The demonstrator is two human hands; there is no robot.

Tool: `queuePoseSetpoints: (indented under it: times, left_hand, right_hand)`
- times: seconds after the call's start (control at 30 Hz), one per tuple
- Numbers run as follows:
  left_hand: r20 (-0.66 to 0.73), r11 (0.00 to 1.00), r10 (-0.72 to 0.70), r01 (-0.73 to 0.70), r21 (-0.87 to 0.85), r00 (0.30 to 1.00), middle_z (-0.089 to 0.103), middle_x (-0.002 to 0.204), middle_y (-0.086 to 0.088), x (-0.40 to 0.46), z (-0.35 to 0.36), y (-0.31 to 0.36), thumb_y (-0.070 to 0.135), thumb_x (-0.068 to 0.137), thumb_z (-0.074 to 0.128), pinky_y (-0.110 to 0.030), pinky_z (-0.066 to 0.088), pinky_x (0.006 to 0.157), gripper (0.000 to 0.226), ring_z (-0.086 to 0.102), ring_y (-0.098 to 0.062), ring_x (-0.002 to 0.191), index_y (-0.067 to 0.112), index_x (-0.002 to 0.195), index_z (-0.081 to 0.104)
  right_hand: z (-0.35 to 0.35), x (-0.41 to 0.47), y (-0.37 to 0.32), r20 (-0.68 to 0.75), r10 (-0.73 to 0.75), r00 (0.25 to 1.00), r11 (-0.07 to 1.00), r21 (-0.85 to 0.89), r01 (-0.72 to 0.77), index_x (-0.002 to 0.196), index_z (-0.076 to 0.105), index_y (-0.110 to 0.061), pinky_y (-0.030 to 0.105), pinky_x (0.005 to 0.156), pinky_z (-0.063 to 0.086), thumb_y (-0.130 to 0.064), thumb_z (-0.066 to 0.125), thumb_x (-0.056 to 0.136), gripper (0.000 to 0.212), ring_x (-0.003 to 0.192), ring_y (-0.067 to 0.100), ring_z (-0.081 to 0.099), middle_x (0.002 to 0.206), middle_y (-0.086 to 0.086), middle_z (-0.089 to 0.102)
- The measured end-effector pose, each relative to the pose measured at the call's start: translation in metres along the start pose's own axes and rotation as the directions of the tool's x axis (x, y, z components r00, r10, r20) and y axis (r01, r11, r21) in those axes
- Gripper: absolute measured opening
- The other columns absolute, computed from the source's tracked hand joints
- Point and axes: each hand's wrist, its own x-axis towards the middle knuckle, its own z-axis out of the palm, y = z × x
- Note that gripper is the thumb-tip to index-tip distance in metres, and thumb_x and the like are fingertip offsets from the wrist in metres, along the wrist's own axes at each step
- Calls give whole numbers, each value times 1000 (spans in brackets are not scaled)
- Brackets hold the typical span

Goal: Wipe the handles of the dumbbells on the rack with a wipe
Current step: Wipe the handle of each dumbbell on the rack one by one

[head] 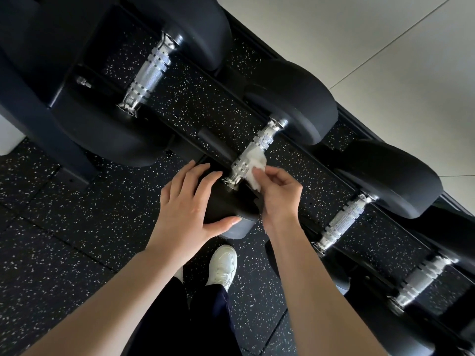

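Observation:
Several black dumbbells with knurled silver handles lie across a dark rack [30, 109]. My right hand [279, 194] pinches a crumpled white wipe [255, 163] against the handle [253, 152] of the middle dumbbell, near its lower end. My left hand [189, 204] rests on that dumbbell's near black head [231, 209], fingers spread over the top and thumb along its front edge. Other handles show at the upper left [147, 73], at the right [343, 222] and at the lower right [421, 281].
Black speckled rubber flooring [51, 253] lies under and in front of the rack. Pale floor tiles [359, 47] fill the upper right. My dark trouser legs and a white shoe [222, 267] stand just below the hands.

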Motion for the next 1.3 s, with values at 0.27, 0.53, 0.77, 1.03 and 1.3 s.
queuePoseSetpoints:
  times: [0.27,0.53,0.77,1.03,1.3]
  left_hand:
    - [-10,1000,3,-3,-5,1000,44,140,-3,0,0,1,67,74,49,-49,35,101,75,34,-26,138,17,131,48]
    - [-10,1000,2,-2,-9,1000,44,140,-3,0,1,0,66,74,49,-49,34,100,75,34,-27,137,19,132,46]
    - [-16,1000,8,-8,-12,1000,43,140,-3,-1,2,-1,66,74,50,-50,34,100,74,33,-27,138,21,132,44]
    - [-42,999,29,-30,-17,999,44,140,-3,-1,4,-2,65,74,50,-48,33,100,74,33,-27,136,18,131,48]
    - [-42,1000,31,-31,-2,999,44,140,-3,-1,5,-2,63,73,51,-48,32,100,73,34,-27,135,18,131,47]
  right_hand:
    - [16,23,-48,-156,-132,979,965,204,163,75,64,-11,12,67,49,-1,72,78,13,71,6,67,78,1,68]
    - [21,24,-39,-25,-83,996,904,419,86,76,55,-12,23,64,52,-5,67,84,16,50,9,51,61,-1,58]
    - [16,37,-34,58,-111,992,888,454,73,70,54,-13,24,61,52,-7,70,81,20,57,12,57,70,4,63]
    - [-3,60,-19,422,-128,898,844,521,-124,55,60,-19,18,64,50,-10,65,76,23,53,6,54,54,-3,59]
    - [-15,60,9,596,23,803,909,322,-265,61,59,-14,28,71,57,-8,77,62,19,77,18,63,83,10,65]
